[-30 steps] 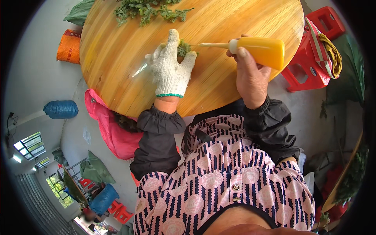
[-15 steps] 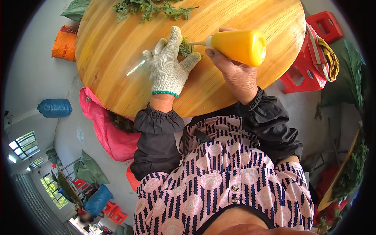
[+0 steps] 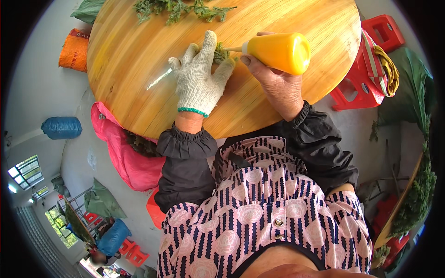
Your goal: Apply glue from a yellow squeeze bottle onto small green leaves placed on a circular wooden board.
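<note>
My left hand point(image 3: 199, 78), in a white knit glove with a green cuff, lies on the round wooden table point(image 3: 139, 69) with its fingers spread. Between its thumb and index finger shows a small green sprig point(image 3: 220, 54), partly covered by the hand. My right hand point(image 3: 276, 88) is bare and wrapped round a yellow squeeze bottle point(image 3: 278, 52). The bottle is tilted on its side, its thin nozzle pointing left at the sprig. Whether the nozzle tip touches the sprig, I cannot tell. More green artificial-looking branches point(image 3: 185, 9) lie at the table's far edge.
Red plastic stools point(image 3: 357, 90) stand right of the table, with a striped bag point(image 3: 374, 62) on one. A pink sack point(image 3: 123, 153) hangs by the near left edge. An orange sack point(image 3: 74, 51) and a blue bundle point(image 3: 61, 128) lie on the floor at left.
The bottle and my right hand have shifted very slightly left and up. My left hand keeps its place with fingers spread; the whole view has drifted a little.
</note>
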The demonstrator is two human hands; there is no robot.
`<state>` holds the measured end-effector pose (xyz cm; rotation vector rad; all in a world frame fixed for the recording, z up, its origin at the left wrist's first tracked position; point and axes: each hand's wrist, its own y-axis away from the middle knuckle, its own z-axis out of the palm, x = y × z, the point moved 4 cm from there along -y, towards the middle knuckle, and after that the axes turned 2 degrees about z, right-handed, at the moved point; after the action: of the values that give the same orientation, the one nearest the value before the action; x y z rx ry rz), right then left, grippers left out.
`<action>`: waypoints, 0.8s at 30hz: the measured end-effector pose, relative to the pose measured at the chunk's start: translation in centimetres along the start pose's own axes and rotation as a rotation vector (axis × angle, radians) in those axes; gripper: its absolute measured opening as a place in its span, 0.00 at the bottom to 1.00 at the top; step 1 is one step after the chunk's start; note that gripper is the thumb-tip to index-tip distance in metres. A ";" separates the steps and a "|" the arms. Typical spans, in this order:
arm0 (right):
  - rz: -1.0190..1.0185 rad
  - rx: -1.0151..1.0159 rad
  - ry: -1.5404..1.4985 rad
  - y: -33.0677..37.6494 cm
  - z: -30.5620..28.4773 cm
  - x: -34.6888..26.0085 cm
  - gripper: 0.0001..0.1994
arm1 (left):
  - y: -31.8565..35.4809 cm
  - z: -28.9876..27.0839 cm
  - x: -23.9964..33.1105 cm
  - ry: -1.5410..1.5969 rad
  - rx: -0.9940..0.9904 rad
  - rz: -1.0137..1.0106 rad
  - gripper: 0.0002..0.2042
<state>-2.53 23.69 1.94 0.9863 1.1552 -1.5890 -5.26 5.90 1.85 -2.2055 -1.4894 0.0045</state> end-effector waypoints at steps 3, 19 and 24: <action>0.006 0.014 0.003 0.0 -0.2 -0.4 0.23 | -0.1 0.2 -0.1 0.019 -0.091 0.010 0.35; -0.289 0.009 0.283 0.5 -0.3 -1.2 0.18 | 0.0 0.1 0.3 -0.066 -0.106 0.036 0.33; -0.442 -0.003 0.518 0.9 -0.4 -1.5 0.16 | 0.2 0.5 0.0 -0.114 -0.069 0.062 0.33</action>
<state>-1.22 24.25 3.05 1.2448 1.8299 -1.7136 -5.23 6.08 1.32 -2.3410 -1.5010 0.1022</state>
